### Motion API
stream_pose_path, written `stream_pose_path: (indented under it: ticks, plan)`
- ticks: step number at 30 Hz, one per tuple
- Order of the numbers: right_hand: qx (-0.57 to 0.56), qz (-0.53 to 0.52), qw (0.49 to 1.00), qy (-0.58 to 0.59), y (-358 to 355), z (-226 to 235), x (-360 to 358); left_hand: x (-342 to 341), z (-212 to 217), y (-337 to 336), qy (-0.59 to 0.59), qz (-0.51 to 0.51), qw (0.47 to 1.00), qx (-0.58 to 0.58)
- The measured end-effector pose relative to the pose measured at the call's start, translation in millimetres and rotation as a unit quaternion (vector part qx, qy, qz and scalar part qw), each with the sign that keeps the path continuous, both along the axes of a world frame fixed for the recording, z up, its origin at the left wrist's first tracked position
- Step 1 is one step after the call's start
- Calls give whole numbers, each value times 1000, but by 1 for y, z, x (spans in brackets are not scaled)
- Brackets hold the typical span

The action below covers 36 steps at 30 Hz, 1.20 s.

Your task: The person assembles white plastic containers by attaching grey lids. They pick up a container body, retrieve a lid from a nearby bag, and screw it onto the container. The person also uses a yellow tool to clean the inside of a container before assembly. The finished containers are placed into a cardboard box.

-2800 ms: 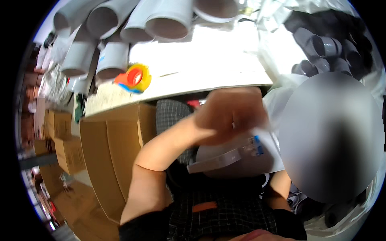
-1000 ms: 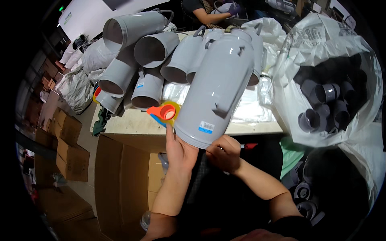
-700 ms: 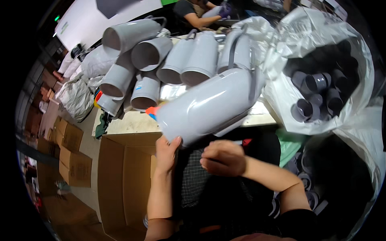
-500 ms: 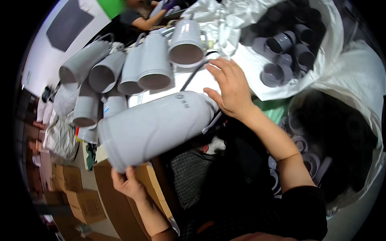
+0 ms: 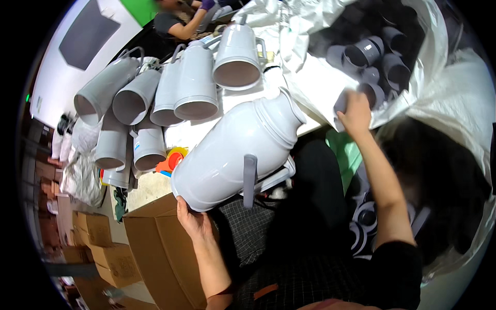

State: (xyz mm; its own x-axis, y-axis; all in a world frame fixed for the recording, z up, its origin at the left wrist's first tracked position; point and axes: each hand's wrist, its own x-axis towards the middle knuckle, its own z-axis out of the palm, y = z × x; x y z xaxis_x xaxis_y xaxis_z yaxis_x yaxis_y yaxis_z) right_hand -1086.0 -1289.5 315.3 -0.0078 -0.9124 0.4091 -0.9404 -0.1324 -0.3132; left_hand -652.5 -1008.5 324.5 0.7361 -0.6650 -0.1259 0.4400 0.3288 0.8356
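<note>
A pale grey thermos jug [image 5: 222, 150] lies tilted across my lap and the table edge, its spouted neck toward the upper right. Its side handle and a swung-down carrying handle [image 5: 249, 181] face me. My left hand [image 5: 195, 219] supports the base from below, with fingers curled against it. Over at the mouth of a white bag, my right hand [image 5: 356, 113] is closed around a grey cup [image 5: 340, 106], slightly blurred. More grey cups [image 5: 364, 51] lie in that bag just beyond it.
Several grey jugs [image 5: 195, 82] lie on the white-covered table, open bases toward me. A second bag [image 5: 478, 175] with grey parts stands at right. An open carton [image 5: 165, 253] is beside my left forearm; smaller cartons [image 5: 111, 263] sit on the floor. Another person [image 5: 181, 26] works across the table.
My right hand has left the jug's neck and moved right to a cup at the bag. The jug has turned, bringing its handles and neck into sight; my left hand stays at its base.
</note>
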Motion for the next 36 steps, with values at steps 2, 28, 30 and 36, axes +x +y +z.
stream_pose_path:
  ticks: [2,28,30,36]
  plan:
    - [-123,2,968,-219,14,0,12,-7,1,3,-27,3,999,18]
    - [136,85,925,-345,247,-23,-11,9,79,-76,-249,-280,868,-326]
    - [90,-117,947,-285,221,-54,-82,-22,66,-102,-321,-234,879,-262]
    - [323,-186,913,168,265,-204,-165,-22,88,-141,-91,-387,821,-409]
